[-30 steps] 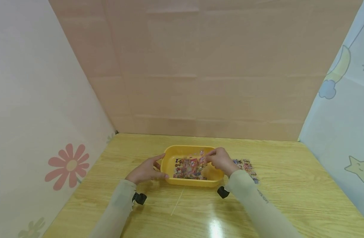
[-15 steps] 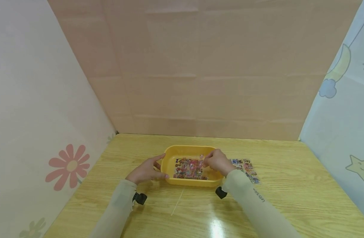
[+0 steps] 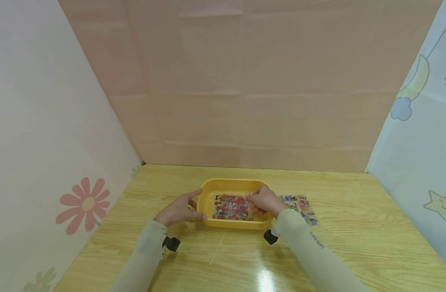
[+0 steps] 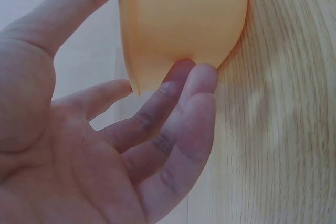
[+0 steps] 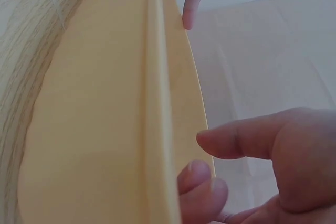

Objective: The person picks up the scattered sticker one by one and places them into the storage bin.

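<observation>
The left hand [image 3: 179, 209] grips the left end of the yellow tray [image 3: 234, 224]; the right hand [image 3: 265, 201], fingers bent, contents indeterminable, is at the puzzle pieces [image 3: 229, 207] inside, a second puzzle section [image 3: 304, 205] lying right of it on the wooden table [image 3: 361, 227].

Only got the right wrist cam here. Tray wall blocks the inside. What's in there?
Observer: Head view: a cluster of colourful jigsaw pieces lies on the floor of the yellow tray.
Operator: Anything beside the tray?
Observer: Yes, head view: a second cluster lies on the table, just to the tray's right.
Operator: I only see the other hand's fingertips at the rim. Its lower fingers?
Observer: Left wrist view: the left hand has its lower fingers curled, tips against the outside of the tray's end wall.
</observation>
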Motion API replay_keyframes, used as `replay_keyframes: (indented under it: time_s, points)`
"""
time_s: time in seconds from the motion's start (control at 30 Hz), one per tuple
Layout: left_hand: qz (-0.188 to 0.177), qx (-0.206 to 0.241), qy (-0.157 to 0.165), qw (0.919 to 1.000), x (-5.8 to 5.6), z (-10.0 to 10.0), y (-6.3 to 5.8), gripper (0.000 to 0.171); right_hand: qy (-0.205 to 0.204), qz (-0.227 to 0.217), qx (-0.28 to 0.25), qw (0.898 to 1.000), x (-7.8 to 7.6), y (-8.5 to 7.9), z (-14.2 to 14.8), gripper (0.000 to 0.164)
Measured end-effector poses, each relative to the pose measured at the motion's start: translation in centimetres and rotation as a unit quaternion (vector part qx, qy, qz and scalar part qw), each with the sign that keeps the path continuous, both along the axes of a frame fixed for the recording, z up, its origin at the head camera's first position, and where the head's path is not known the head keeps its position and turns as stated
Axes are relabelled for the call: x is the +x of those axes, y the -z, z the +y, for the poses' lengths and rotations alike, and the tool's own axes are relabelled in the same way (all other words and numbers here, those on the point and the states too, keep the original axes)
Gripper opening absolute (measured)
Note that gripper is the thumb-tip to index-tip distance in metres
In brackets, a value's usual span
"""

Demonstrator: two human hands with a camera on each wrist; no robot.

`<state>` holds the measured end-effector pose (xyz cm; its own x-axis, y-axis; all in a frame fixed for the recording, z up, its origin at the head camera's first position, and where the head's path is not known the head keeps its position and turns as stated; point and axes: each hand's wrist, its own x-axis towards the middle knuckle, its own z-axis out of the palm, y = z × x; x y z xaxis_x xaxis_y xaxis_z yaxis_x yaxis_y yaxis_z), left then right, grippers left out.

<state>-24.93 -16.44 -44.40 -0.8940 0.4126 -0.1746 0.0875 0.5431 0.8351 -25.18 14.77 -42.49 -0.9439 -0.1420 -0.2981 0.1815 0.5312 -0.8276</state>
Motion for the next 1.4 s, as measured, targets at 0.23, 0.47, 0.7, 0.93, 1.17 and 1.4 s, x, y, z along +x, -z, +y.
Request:
replay_keyframes:
  time_s: [0.23, 0.47, 0.7, 0.93, 1.17, 1.4]
  points:
    - [0.000, -0.009, -0.009, 0.9999, 0.0, 0.1, 0.0, 0.101, -0.001, -0.006, -0.002, 1.000, 0.3, -0.2, 0.0, 0.048]
    - [0.003, -0.011, -0.013, 0.9999, 0.2, 0.3, -0.3, 0.101, -0.004, -0.016, -0.011, 1.000, 0.4, -0.3, 0.0, 0.047]
    - [0.004, -0.014, -0.016, 0.9998, 0.1, 0.3, -0.2, 0.101, -0.001, -0.003, -0.001, 1.000, 0.5, -0.4, 0.1, 0.039]
    - [0.008, -0.017, -0.009, 0.9998, 0.2, 0.3, -0.3, 0.102, 0.011, 0.035, -0.045, 0.998, 0.3, -0.5, 1.7, 0.036]
    - [0.007, -0.020, -0.012, 0.9997, 0.3, 0.2, -0.2, 0.102, 0.034, 0.075, -0.069, 0.994, 0.6, -1.0, 5.4, 0.038]
    - [0.005, -0.016, -0.009, 0.9998, 0.3, 0.2, -0.4, 0.103, 0.053, 0.091, -0.023, 0.994, 1.6, 0.0, 9.6, 0.046]
